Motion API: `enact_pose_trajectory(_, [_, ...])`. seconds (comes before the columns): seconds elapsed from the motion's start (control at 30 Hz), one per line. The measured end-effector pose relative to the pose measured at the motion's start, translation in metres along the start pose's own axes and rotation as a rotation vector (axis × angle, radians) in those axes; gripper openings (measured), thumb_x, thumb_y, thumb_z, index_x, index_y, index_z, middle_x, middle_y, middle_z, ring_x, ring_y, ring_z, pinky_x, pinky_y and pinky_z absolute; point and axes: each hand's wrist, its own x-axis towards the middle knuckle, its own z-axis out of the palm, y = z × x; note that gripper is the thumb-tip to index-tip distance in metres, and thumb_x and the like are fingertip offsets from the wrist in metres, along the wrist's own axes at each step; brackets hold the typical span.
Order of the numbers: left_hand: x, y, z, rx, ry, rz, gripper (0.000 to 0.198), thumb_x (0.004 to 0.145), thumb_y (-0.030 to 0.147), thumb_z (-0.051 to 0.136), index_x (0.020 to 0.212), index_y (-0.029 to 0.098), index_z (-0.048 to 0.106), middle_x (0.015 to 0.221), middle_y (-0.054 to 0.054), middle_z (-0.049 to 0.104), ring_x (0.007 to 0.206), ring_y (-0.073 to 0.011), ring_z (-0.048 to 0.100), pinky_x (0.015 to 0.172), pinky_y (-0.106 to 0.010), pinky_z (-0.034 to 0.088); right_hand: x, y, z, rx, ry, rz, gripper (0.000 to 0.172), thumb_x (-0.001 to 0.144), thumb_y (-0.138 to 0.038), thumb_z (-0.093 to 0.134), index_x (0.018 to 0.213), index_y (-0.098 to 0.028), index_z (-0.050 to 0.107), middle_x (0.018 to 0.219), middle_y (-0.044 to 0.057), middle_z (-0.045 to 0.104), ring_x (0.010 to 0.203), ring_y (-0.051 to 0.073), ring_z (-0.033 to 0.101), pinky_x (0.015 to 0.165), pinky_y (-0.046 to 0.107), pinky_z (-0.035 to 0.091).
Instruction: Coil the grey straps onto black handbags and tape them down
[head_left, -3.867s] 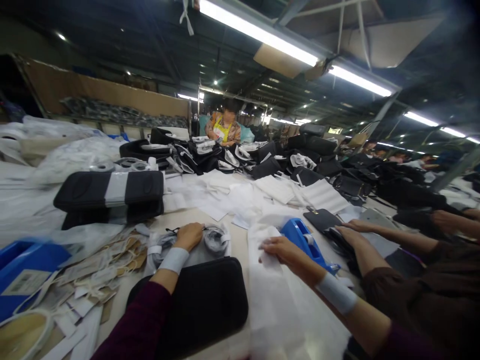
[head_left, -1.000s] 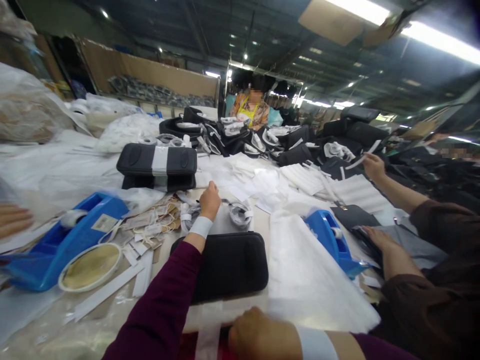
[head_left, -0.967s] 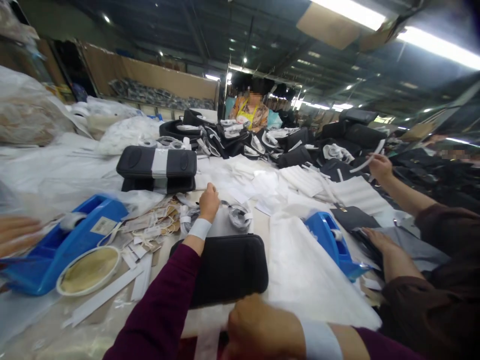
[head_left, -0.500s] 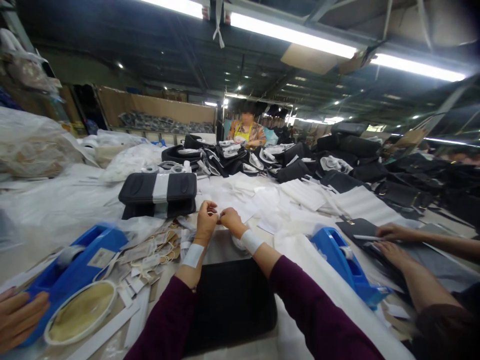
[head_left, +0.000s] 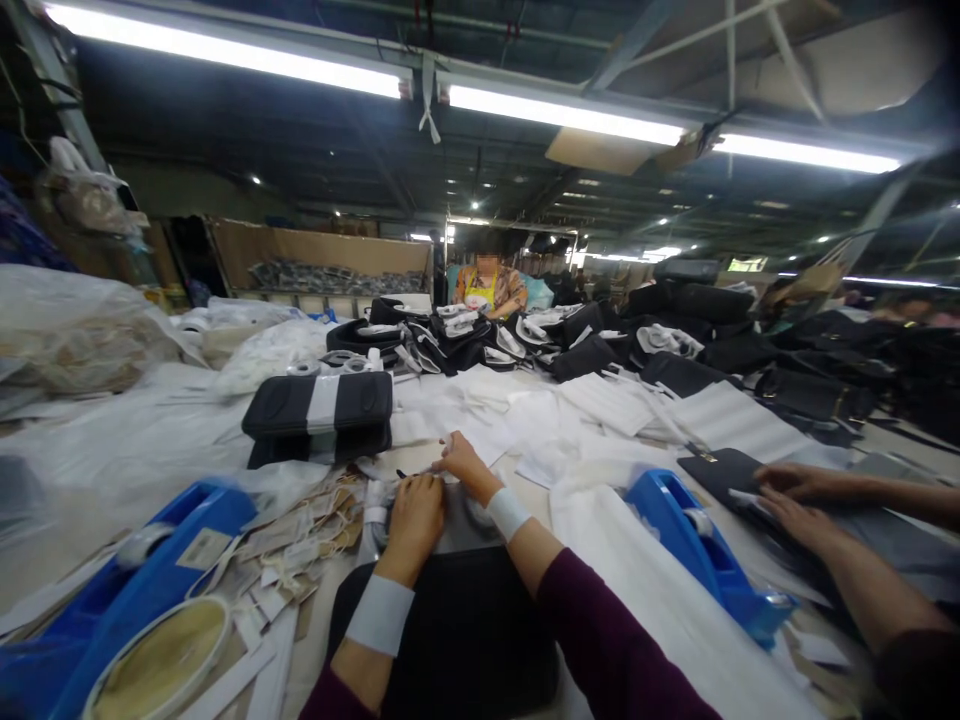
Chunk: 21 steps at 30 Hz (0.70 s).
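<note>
A black bag [head_left: 480,630] lies flat in front of me, with a grey part at its far edge. My left hand [head_left: 417,512] is over that far edge, back upward, its fingers bent down; a small dark tip shows past the fingers, and what they close on is hidden. My right hand [head_left: 461,458] is just beyond and to the right, fingers pinched together near a pale scrap too small to make out. Both wrists carry a wide pale band.
Blue tape dispensers stand left [head_left: 180,545] and right [head_left: 697,550]. A round tub [head_left: 161,660] sits among paper tags. Wrapped black bags [head_left: 322,405] lie ahead, white sheets [head_left: 615,405] beyond. A co-worker's hands [head_left: 799,500] work at the right; another person sits across.
My left hand has come down and toward me, apart from my right hand, with its back now up. The co-worker's hand at the far left has gone from view. The view has tilted up slightly.
</note>
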Motion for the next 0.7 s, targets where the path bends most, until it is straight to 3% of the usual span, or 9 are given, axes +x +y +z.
enact_pose_trajectory(0.17, [-0.007,-0.001,0.003,0.066,-0.114,0.023,0.02,0.084,0.016,0.051,0.098,0.015,0.065,0.103,-0.011,0.067,0.106,-0.0272,0.056,0.104,-0.042,0.033,0.005,0.007,-0.009,-0.067,-0.127,0.006,0.014,0.089,-0.026,0.064,0.092,-0.013,0.06,0.079,-0.001,0.06,0.065,0.01,0.057,0.062,0.025,0.05])
enact_pose_trajectory(0.27, [-0.005,-0.001,0.004,0.079,-0.137,0.008,0.022,0.085,0.019,0.052,0.103,0.015,0.065,0.106,-0.012,0.066,0.108,-0.0286,0.055,0.103,-0.044,0.033,0.003,0.008,-0.007,-0.089,-0.139,-0.035,0.017,0.087,-0.027,0.067,0.08,-0.012,0.062,0.075,-0.002,0.062,0.067,0.011,0.059,0.066,0.027,0.05])
enact_pose_trajectory(0.47, [-0.005,-0.002,0.004,0.064,-0.154,0.015,0.024,0.087,0.02,0.049,0.102,0.016,0.068,0.105,-0.015,0.067,0.107,-0.0301,0.056,0.099,-0.044,0.035,-0.003,-0.002,0.003,-0.059,-0.047,-0.13,0.009,0.082,-0.02,0.064,0.08,-0.017,0.072,0.076,0.0,0.072,0.074,0.012,0.064,0.068,0.021,0.045])
enact_pose_trajectory(0.7, [-0.005,-0.002,0.003,0.054,-0.153,0.013,0.024,0.086,0.019,0.051,0.101,0.016,0.069,0.104,-0.014,0.067,0.106,-0.0306,0.056,0.098,-0.044,0.036,0.005,-0.009,0.003,-0.112,0.085,-0.092,0.014,0.082,-0.025,0.061,0.083,-0.022,0.075,0.081,-0.001,0.074,0.08,0.014,0.065,0.07,0.021,0.043])
